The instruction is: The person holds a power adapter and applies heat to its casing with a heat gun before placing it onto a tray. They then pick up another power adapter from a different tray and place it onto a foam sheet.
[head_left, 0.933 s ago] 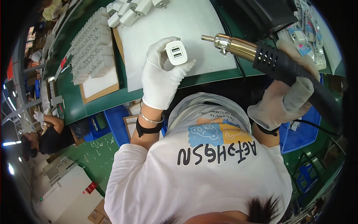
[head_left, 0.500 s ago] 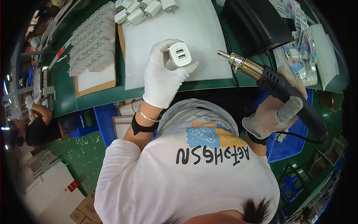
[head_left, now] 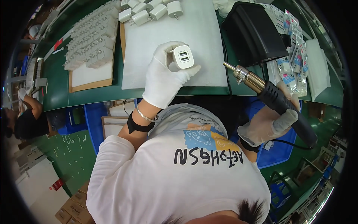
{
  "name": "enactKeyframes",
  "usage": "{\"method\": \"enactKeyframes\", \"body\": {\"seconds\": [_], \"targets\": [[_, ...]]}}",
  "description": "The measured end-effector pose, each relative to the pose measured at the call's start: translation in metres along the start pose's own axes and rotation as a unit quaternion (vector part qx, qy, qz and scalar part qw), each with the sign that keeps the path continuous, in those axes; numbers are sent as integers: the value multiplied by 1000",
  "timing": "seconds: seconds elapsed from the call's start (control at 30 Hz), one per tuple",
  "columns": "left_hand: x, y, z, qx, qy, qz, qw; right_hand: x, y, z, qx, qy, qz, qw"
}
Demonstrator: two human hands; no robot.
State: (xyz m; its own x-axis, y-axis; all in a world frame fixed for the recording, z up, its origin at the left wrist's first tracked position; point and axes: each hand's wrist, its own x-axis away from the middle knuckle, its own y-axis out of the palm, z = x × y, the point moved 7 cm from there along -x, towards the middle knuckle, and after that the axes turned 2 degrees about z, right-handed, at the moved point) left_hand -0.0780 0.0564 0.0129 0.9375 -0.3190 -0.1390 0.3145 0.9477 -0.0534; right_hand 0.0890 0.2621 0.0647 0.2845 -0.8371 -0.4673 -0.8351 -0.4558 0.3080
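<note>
My left hand (head_left: 161,80), in a white glove, pinches a small white plastic charger cube (head_left: 183,57) between thumb and fingertips, its face with 2 dark slots turned up toward me. My right hand (head_left: 269,123), gloved too, is wrapped tight around the black handle of a hot-air tool with a brass-coloured metal nozzle (head_left: 276,102). The tool's long axis runs from lower right up to upper left, so the nozzle tip aims toward the cube, which lies to its left and a little farther from me; tip and cube are apart, with bare white mat (head_left: 201,35) between them. The left hand is the nearer one to the cube, of course; it holds it above the mat's near edge.

At the mat's far edge lie more loose white chargers (head_left: 149,10). A wooden-rimmed tray (head_left: 89,80) to my left carries rows of grey-white charger shells (head_left: 89,37). A black box (head_left: 255,31) stands beyond the nozzle.
</note>
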Motion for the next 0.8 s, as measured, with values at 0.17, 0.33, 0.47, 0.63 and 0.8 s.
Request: {"method": "enactKeyframes", "body": {"seconds": [0.17,0.33,0.47,0.63,0.8], "targets": [[-2,0,1,34,-9,-7,999,2,6,-13,39,-36,-39,998],[-1,0,-7,80,-18,-21,996,13,27,-20,-8,-37,-96,995],[0,-3,-13,114,-28,-46,992,20,49,-25,-42,-39,-188,980],[1,-7,-14,78,-15,-54,995,32,74,-31,-51,-71,-150,985],[4,-17,-12,76,-9,-47,996,25,64,-25,-110,-46,-117,986]]}}
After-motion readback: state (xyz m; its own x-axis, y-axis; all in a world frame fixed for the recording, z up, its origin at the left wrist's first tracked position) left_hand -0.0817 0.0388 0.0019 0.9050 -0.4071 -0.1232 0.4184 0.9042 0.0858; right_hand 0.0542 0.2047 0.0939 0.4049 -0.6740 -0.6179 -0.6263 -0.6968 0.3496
